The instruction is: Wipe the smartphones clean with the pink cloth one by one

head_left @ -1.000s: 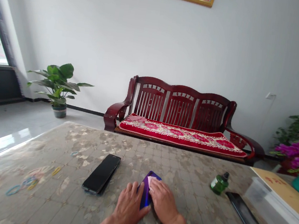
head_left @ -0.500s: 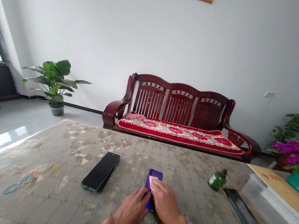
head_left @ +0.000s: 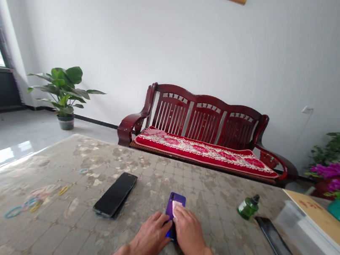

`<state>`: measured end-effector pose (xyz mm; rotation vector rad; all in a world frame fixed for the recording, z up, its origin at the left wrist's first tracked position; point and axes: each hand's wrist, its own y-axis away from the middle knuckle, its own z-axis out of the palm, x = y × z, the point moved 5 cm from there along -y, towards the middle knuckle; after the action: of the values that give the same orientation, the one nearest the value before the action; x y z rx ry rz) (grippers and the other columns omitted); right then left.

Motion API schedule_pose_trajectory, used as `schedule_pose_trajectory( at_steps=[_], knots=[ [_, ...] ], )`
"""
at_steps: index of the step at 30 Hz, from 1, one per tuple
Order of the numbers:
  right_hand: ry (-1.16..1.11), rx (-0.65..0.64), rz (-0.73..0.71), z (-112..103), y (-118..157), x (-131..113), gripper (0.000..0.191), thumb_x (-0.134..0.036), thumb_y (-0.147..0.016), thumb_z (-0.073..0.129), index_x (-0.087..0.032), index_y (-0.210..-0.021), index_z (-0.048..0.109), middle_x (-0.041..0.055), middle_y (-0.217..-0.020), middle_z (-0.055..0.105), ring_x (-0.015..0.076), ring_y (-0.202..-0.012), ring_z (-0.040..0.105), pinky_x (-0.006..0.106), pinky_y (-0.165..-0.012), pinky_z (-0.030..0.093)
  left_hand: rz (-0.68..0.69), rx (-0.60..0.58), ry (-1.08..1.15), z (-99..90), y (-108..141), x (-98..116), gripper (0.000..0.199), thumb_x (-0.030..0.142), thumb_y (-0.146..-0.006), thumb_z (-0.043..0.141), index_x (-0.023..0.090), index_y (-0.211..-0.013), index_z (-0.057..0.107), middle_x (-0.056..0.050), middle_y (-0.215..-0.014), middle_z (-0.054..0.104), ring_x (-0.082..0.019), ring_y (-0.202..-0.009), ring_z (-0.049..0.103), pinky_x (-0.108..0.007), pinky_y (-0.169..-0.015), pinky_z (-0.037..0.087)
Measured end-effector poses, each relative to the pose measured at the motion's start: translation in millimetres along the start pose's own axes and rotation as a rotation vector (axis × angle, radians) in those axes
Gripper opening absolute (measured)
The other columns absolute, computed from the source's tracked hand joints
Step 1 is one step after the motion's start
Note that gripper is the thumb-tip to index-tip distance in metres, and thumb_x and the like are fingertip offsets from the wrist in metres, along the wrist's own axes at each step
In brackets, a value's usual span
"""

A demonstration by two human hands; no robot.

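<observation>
A purple-blue phone (head_left: 172, 200) lies back up on the table in front of me, its camera end pointing away. My left hand (head_left: 154, 231) grips the phone's left edge with bent fingers. Over its right side, my right hand (head_left: 188, 228) presses a small white wipe (head_left: 176, 205) against the back, fingers closed on it. The lower part of the phone is mostly covered by both hands. To the left, a black phone (head_left: 115, 194) rests screen up on top of another flat dark thing, perhaps a second phone.
A green bottle (head_left: 248, 207) with a black top stands at right, near another dark phone (head_left: 280, 246). Beyond is a clear plastic box (head_left: 300, 236) under a tan board (head_left: 323, 214). Colourful rubber bands (head_left: 30, 204) lie at left. A wooden bench (head_left: 206, 120) stands behind the table.
The view has shifted very slightly. My right hand and the wipe have moved a tiny bit on the phone's back; my left hand stays on its edge.
</observation>
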<state>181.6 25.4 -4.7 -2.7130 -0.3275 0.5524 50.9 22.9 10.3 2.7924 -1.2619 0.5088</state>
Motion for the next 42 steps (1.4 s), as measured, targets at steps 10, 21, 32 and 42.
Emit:
schedule_pose_trajectory(
  at_steps=[10,21,32,42],
  knots=[
    [0.071,-0.007,0.093,-0.5,-43.1,22.6,0.043,-0.011,-0.091,0.036,-0.017,-0.119,0.068,0.0103,-0.123,0.068,0.0226,-0.115,0.062,0.037,-0.102,0.047,0.013,0.027,-0.004,6.4,-1.9,2.0,0.024,0.025,-0.095,0.059,0.022,-0.118,0.065,-0.006,-0.116,0.065,-0.027,-0.107,0.056,-0.038,-0.098,0.046],
    [0.106,-0.061,0.091,-0.3,-14.8,10.1,0.046,-0.007,-0.089,0.037,-0.018,-0.122,0.067,0.0094,-0.126,0.067,0.0208,-0.119,0.06,0.032,-0.105,0.043,0.02,0.026,-0.004,8.5,-2.1,1.7,0.022,0.023,-0.095,0.059,0.02,-0.115,0.065,-0.005,-0.115,0.065,-0.026,-0.106,0.056,-0.038,-0.098,0.045],
    [0.121,-0.05,0.037,3.5,-8.7,-1.9,0.051,-0.004,-0.088,0.035,-0.016,-0.128,0.064,0.0093,-0.128,0.066,0.02,-0.12,0.06,0.033,-0.106,0.044,0.021,0.04,0.031,12.0,-2.4,-1.9,0.023,0.023,-0.093,0.062,0.02,-0.116,0.065,-0.004,-0.115,0.065,-0.024,-0.105,0.056,-0.036,-0.098,0.046],
    [0.167,-0.048,0.106,8.9,-50.8,11.6,0.049,-0.004,-0.089,0.036,-0.015,-0.13,0.062,0.0103,-0.132,0.064,0.0194,-0.124,0.057,0.032,-0.108,0.042,0.031,0.037,0.048,11.1,-3.6,-3.8,0.018,0.024,-0.094,0.061,0.021,-0.112,0.065,-0.004,-0.113,0.065,-0.024,-0.102,0.057,-0.035,-0.095,0.047]
  ],
)
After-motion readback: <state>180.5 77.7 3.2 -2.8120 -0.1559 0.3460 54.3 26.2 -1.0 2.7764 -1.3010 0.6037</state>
